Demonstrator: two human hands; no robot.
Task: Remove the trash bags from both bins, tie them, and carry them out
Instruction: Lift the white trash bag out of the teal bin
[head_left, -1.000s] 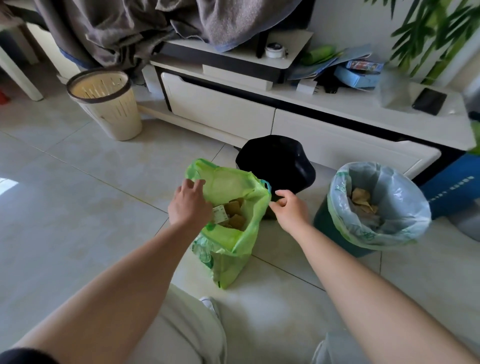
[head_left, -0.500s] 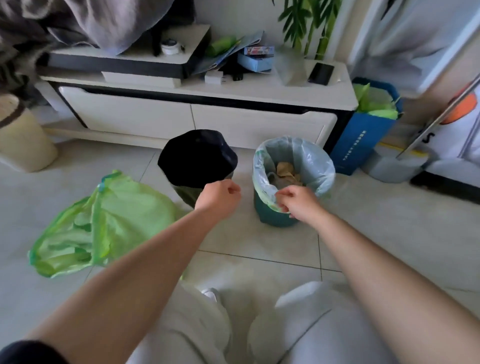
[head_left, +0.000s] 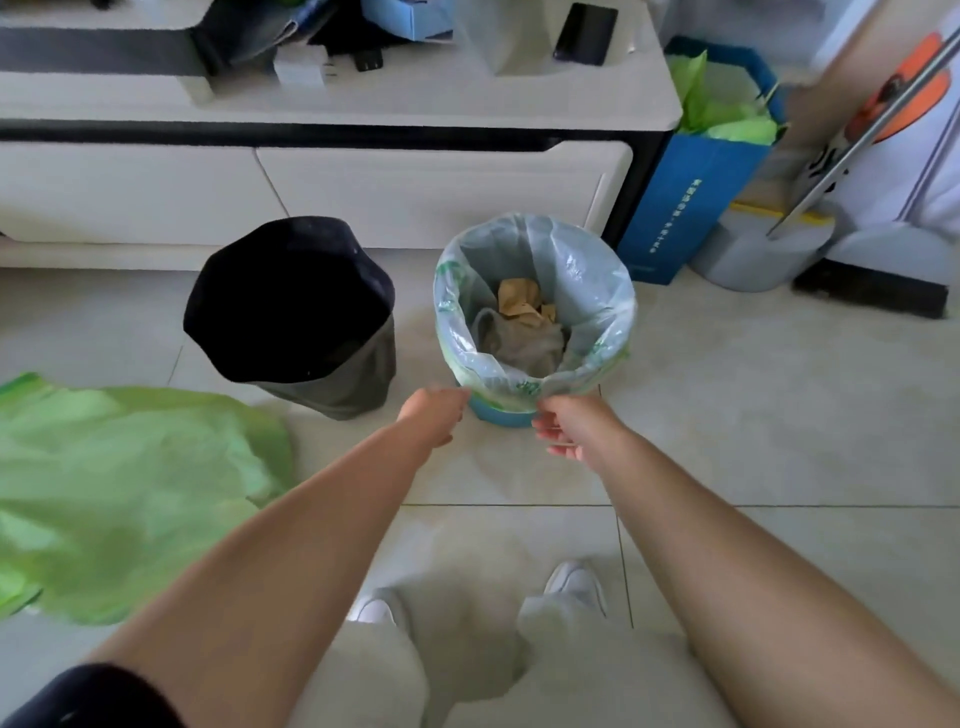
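Both hands have come nearer the pale bag (head_left: 597, 270): left hand (head_left: 434, 415) loosely curled, right hand (head_left: 563, 423) pinching its rim, the dark bin (head_left: 332, 384) and green bag (head_left: 130, 493) just left.

Pale vertical print on the blue paper bag (head_left: 685, 208), too blurred to read.

Unlined bin (head_left: 301, 322) left of lined bin (head_left: 501, 413)

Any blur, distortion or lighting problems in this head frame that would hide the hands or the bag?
Head view: green bag at the left edge is smeared by motion blur; wide-angle bending curves the cabinet edges; soft daylight, faint shadows, no harsh glare. Left hand, right hand and the bin liner read fairly sharp.
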